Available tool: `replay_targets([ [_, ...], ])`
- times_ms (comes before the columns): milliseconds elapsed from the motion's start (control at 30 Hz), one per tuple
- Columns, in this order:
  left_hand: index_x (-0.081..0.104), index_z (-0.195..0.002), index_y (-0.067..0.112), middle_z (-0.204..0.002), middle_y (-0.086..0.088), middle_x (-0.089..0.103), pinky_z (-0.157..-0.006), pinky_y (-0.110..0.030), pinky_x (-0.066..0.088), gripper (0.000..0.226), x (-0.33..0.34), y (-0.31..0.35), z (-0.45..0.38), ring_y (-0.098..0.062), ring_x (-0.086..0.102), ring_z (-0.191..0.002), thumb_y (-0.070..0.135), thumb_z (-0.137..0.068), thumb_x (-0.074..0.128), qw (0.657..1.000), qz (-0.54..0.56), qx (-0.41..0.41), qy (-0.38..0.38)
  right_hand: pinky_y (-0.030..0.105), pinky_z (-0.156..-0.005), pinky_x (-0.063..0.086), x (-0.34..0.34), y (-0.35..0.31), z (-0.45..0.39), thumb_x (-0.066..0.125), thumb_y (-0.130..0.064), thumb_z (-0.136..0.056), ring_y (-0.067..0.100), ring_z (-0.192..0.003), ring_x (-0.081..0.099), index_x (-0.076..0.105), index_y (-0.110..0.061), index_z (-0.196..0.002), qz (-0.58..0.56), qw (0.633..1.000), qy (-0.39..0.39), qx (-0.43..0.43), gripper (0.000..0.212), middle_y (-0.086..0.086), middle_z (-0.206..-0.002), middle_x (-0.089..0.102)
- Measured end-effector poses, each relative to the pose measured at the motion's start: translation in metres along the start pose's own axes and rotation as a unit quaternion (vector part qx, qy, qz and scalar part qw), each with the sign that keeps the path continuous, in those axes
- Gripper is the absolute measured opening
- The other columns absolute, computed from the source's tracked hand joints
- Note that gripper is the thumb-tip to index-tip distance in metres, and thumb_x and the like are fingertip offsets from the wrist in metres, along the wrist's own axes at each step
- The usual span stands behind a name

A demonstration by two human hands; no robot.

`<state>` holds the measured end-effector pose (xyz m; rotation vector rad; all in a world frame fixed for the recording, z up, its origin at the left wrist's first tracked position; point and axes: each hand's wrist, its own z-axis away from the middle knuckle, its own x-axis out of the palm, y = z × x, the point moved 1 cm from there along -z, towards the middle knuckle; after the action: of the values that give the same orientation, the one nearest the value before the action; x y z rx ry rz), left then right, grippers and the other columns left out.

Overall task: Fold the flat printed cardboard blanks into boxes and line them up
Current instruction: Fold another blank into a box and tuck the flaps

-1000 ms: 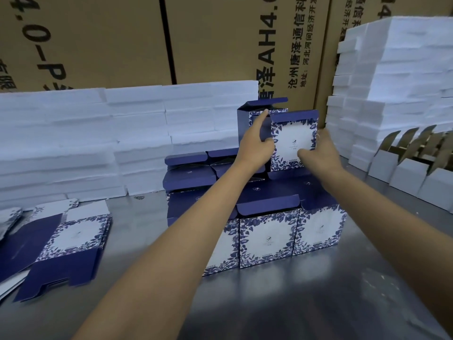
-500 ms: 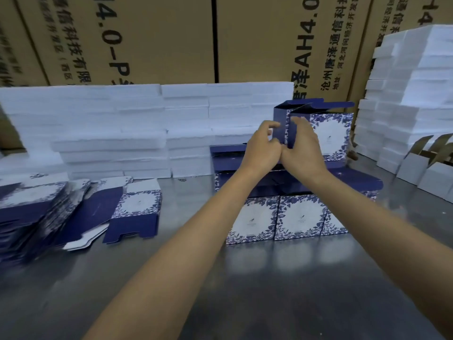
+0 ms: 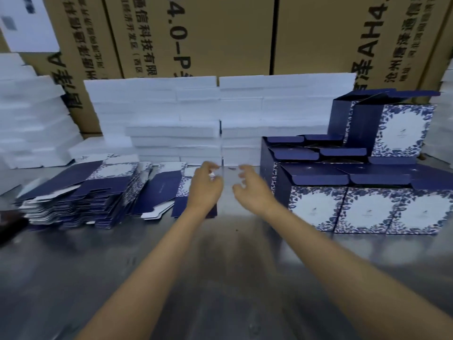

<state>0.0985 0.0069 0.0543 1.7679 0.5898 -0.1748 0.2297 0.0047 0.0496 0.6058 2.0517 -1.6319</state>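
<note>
While both sets of fingers hang loosely curled and hold nothing, the left hand [image 3: 205, 186] hovers over the near end of a single flat blank [image 3: 171, 190] lying on the metal table [image 3: 220, 278], and whether its fingertips touch the card cannot be told because of motion blur. The right hand [image 3: 252, 190] is just beside it, fingers spread a little and bent, over bare table between that blank and the folded boxes. Both forearms reach in from the bottom edge, the two hands near each other but apart. Left of the single blank sits a stack of flat blanks [image 3: 81, 195], dark blue with floral white panels, fanned slightly so their edges step outward. To the right stands a front row of folded boxes [image 3: 362, 209], three floral faces side by side and touching, their blue top flaps open. More boxes stand behind them, and one folded box [image 3: 402, 128] rests on top of the rear row, upright with its lid flap raised. Behind everything, stacks of white foam sheets [image 3: 220, 114] run along the back of the table, and large brown shipping cartons [image 3: 220, 33] printed with black lettering rise behind those.
</note>
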Motion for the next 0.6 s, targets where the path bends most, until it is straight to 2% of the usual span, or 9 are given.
replay_targets([
  [133, 0.055, -0.129, 0.010, -0.135, -0.019, 0.052, -0.101, -0.038, 0.034, 0.038, -0.036, -0.077, 0.001, -0.036, 0.045, -0.126, 0.006, -0.092, 0.053, 0.983, -0.125, -0.106, 0.082, 0.035, -0.114, 0.033, 0.046, 0.016, -0.003, 0.042, -0.014, -0.101, 0.031, -0.143, 0.039, 0.031, -0.011, -0.156, 0.022, 0.995, -0.063, 0.079, 0.056, 0.011, -0.157, 0.040],
  [200, 0.053, -0.131, 0.009, -0.134, -0.021, 0.052, -0.102, -0.042, 0.032, 0.039, -0.041, -0.097, 0.002, -0.039, 0.044, -0.125, 0.009, -0.092, 0.054, 0.976, -0.169, -0.104, 0.092, 0.034, -0.117, 0.026, 0.057, 0.019, -0.013, 0.037, -0.013, -0.102, 0.029, -0.149, 0.029, 0.030, -0.009, -0.157, 0.045, 0.992, -0.079, 0.089, 0.056, 0.010, -0.162, 0.033],
  [267, 0.050, -0.135, 0.008, -0.135, -0.019, 0.051, -0.104, -0.044, 0.033, 0.040, -0.038, -0.109, 0.002, -0.038, 0.045, -0.123, 0.016, -0.095, 0.054, 0.967, -0.226, -0.081, 0.081, 0.035, -0.118, 0.024, 0.067, 0.022, -0.024, 0.034, -0.012, -0.101, 0.030, -0.150, 0.025, 0.036, -0.006, -0.153, 0.079, 0.989, -0.086, 0.096, 0.052, 0.011, -0.162, 0.033],
  [333, 0.047, -0.137, 0.010, -0.137, -0.016, 0.050, -0.106, -0.046, 0.032, 0.043, -0.034, -0.116, 0.000, -0.037, 0.045, -0.125, 0.026, -0.098, 0.054, 0.958, -0.271, -0.059, 0.075, 0.036, -0.118, 0.023, 0.079, 0.022, -0.034, 0.032, -0.014, -0.101, 0.030, -0.148, 0.025, 0.042, -0.010, -0.148, 0.127, 0.983, -0.096, 0.095, 0.049, 0.010, -0.159, 0.035],
  [400, 0.045, -0.139, 0.013, -0.139, -0.013, 0.050, -0.107, -0.045, 0.029, 0.045, -0.032, -0.122, -0.005, -0.033, 0.044, -0.127, 0.031, -0.098, 0.052, 0.949, -0.302, -0.047, 0.071, 0.039, -0.120, 0.022, 0.094, 0.021, -0.045, 0.031, -0.016, -0.100, 0.028, -0.146, 0.028, 0.050, -0.012, -0.139, 0.157, 0.979, -0.101, 0.087, 0.044, 0.008, -0.154, 0.041],
  [467, 0.042, -0.142, 0.015, -0.141, -0.008, 0.050, -0.108, -0.043, 0.028, 0.047, -0.028, -0.127, -0.009, -0.029, 0.042, -0.130, 0.035, -0.100, 0.048, 0.937, -0.345, -0.028, 0.058, 0.043, -0.119, 0.022, 0.107, 0.021, -0.056, 0.033, -0.017, -0.098, 0.027, -0.138, 0.037, 0.057, -0.011, -0.115, 0.158, 0.981, -0.076, 0.084, 0.029, 0.008, -0.136, 0.052],
  [533, 0.042, -0.142, 0.017, -0.140, -0.004, 0.051, -0.108, -0.042, 0.028, 0.046, -0.025, -0.129, -0.011, -0.027, 0.041, -0.131, 0.037, -0.101, 0.044, 0.925, -0.376, -0.013, 0.046, 0.044, -0.117, 0.025, 0.116, 0.020, -0.065, 0.038, -0.019, -0.095, 0.028, -0.128, 0.046, 0.052, -0.013, -0.095, 0.140, 0.984, -0.043, 0.101, 0.016, 0.009, -0.122, 0.059],
  [600, 0.043, -0.141, 0.017, -0.138, -0.003, 0.051, -0.107, -0.041, 0.028, 0.044, -0.026, -0.130, -0.013, -0.026, 0.041, -0.129, 0.038, -0.102, 0.041, 0.920, -0.389, -0.009, 0.043, 0.041, -0.113, 0.033, 0.122, 0.018, -0.073, 0.044, -0.024, -0.093, 0.030, -0.123, 0.050, 0.060, -0.014, -0.098, 0.107, 0.986, -0.006, 0.125, 0.019, 0.008, -0.121, 0.062],
])
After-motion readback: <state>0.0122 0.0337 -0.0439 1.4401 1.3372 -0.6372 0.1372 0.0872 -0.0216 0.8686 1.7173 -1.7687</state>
